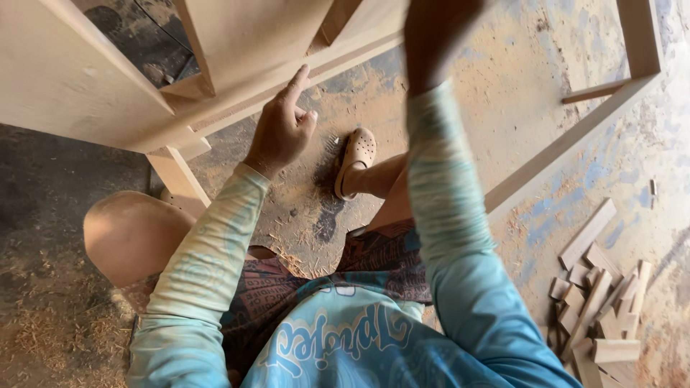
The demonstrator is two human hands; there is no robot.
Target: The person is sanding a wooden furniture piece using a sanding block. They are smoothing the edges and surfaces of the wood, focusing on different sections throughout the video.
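Left hand loosely curled, forefinger touching the lower edge of the pale wooden frame overhead, dusty floor open below; right hand blurred, grip unreadable.

**Colours and patterns, head view**

Wooden frame: pale tan, unpainted. Sleeves: light turquoise with faint marbled pattern. Shirt body: brighter blue, white lettering. Shorts: dark, reddish-brown print. Clog: beige, perforated. Floor: sandy orange dust, blue-grey patches. Offcuts: light tan.
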